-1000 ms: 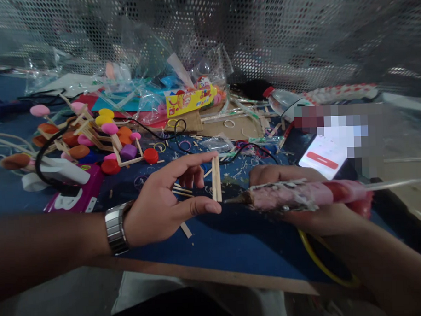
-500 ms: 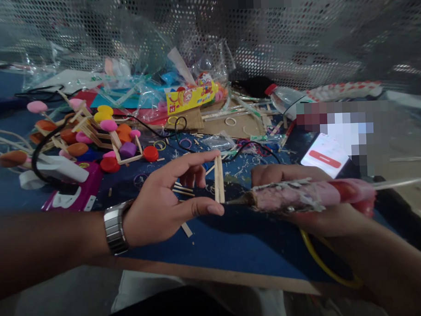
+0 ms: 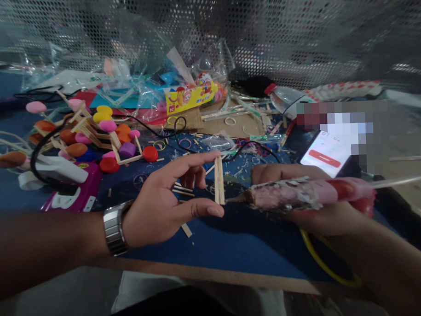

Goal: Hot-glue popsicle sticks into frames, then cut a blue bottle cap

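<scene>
Between the index finger and thumb of my left hand [image 3: 167, 201], some narrow wooden sticks [image 3: 219, 180] are held upright, side by side. My right hand [image 3: 323, 218] grips a pink glue gun [image 3: 291, 194] that has strands of dried glue along its barrel. The gun's dark nozzle points left and meets or nearly meets the lower end of the sticks. Just behind my left hand, several loose sticks [image 3: 183, 190] lie on the blue table [image 3: 234, 254].
At the left are stick shapes with coloured caps [image 3: 127, 149] and a purple power strip [image 3: 73, 190] with a black cable. Yellow packaging [image 3: 191, 98] and plastic bags lie behind. A bottle [image 3: 287, 100] and a lit phone [image 3: 326, 154] are at the right.
The glue gun has shifted slightly left, bringing its nozzle closer to the lower end of the sticks. My left hand keeps its hold almost unmoved.
</scene>
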`<state>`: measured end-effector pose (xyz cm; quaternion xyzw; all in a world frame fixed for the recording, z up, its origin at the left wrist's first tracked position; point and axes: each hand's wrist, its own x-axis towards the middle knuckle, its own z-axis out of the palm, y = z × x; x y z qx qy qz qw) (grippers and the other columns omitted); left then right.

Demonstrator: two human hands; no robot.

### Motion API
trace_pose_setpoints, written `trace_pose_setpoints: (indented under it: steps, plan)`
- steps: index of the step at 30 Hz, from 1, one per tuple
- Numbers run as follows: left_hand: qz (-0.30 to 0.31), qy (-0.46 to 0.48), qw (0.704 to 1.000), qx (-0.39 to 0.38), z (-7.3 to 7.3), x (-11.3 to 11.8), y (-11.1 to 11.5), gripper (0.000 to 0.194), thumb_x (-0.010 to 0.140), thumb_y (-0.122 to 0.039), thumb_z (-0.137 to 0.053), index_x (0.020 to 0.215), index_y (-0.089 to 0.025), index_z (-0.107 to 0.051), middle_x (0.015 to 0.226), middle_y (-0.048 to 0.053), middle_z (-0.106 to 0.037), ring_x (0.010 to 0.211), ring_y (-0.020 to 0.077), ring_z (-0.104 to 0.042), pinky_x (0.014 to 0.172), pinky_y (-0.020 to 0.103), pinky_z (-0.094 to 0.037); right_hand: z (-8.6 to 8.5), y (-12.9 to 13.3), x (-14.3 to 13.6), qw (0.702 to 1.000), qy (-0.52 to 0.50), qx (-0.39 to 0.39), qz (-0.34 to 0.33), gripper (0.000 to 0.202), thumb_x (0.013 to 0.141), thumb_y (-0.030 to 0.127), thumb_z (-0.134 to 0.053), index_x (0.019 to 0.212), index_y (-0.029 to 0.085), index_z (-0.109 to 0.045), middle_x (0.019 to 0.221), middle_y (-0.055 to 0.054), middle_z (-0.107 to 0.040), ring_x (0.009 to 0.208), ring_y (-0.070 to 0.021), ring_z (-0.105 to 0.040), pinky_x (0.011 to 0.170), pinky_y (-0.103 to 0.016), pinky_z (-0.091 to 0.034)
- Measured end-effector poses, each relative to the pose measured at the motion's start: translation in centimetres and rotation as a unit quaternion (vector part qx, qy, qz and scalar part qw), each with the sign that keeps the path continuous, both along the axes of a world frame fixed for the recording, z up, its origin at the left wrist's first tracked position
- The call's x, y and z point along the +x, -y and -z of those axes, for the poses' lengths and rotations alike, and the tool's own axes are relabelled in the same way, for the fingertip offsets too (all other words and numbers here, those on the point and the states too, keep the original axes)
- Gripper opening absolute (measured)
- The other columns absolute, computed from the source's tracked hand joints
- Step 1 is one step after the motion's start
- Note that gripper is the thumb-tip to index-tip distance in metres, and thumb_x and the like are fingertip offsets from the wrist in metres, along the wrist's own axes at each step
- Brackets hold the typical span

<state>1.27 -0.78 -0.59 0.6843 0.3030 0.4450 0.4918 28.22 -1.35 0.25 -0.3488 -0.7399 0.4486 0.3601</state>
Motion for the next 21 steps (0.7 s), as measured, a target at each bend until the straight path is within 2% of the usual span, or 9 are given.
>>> trace_pose_setpoints:
  steps: [6, 12, 21]
  plan:
    - [0.001, 0.009, 1.000, -0.002, 0.07, 0.04, 0.05, 0.062, 0.075, -0.029, -0.093, 0.133, -0.022, -0.072, 0.090, 0.003, -0.067, 0.082, 0.0162, -0.060, 0.077, 0.027, -0.053, -0.22, 0.06, -0.34, 1.000, -0.008, -0.006, 0.011, 0.032, 0.090, 0.050, -0.074, 0.074, 0.023, -0.066, 0.067, -0.002, -0.063, 0.057, -0.0159, -0.056, 0.049, -0.028, -0.046]
    - [0.002, 0.010, 1.000, -0.001, 0.01, 0.02, 0.07, 0.063, 0.074, -0.031, -0.094, 0.132, -0.024, -0.073, 0.090, 0.004, -0.067, 0.082, 0.0171, -0.060, 0.077, 0.029, -0.054, -0.30, -0.02, -0.51, 1.000, -0.008, 0.016, 0.008, 0.027, 0.090, 0.047, -0.075, 0.076, 0.024, -0.071, 0.067, -0.002, -0.064, 0.058, -0.0166, -0.059, 0.050, -0.028, -0.049]
    - [0.004, 0.007, 1.000, 0.007, -0.05, -0.01, 0.05, 0.063, 0.073, -0.032, -0.094, 0.132, -0.024, -0.073, 0.090, 0.004, -0.068, 0.081, 0.0176, -0.061, 0.077, 0.030, -0.055, -0.23, 0.11, -0.49, 1.000, -0.015, -0.004, 0.016, 0.030, 0.088, 0.050, -0.077, 0.075, 0.024, -0.068, 0.065, -0.002, -0.064, 0.057, -0.0167, -0.059, 0.049, -0.029, -0.049]
